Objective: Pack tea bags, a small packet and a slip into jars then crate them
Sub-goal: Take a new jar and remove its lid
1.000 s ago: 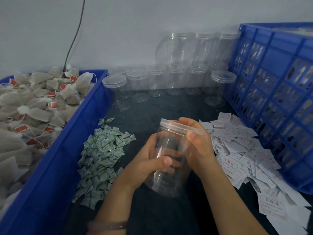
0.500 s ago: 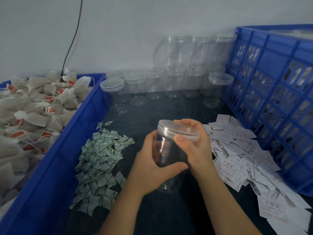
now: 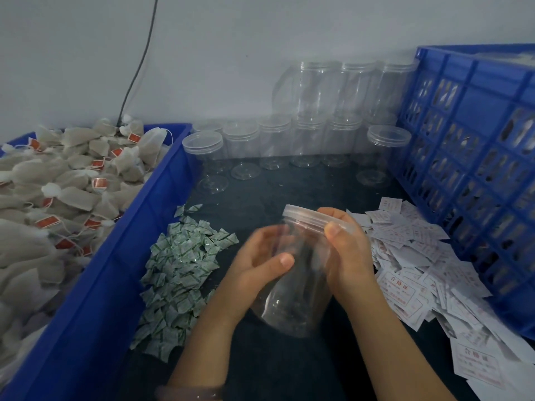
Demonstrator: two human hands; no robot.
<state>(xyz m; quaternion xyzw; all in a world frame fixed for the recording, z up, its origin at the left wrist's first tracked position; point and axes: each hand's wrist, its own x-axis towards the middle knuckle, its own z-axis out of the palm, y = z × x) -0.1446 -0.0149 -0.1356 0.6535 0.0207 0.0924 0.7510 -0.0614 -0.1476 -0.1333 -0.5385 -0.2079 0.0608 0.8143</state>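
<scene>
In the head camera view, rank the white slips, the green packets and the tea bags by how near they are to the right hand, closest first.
1. White slips: piled just right of the right hand, which pinches the jar lid.
2. Green packets: heap on the left, beyond the held jar.
3. Tea bags: in the blue bin, far left.

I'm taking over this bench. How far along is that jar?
Done: nothing in this jar; it looks empty. In hand: the left hand grips the jar, the right hand holds its lid. Left: tea bags, a green packet and a slip go in, then the jar goes to the blue crate.
</scene>
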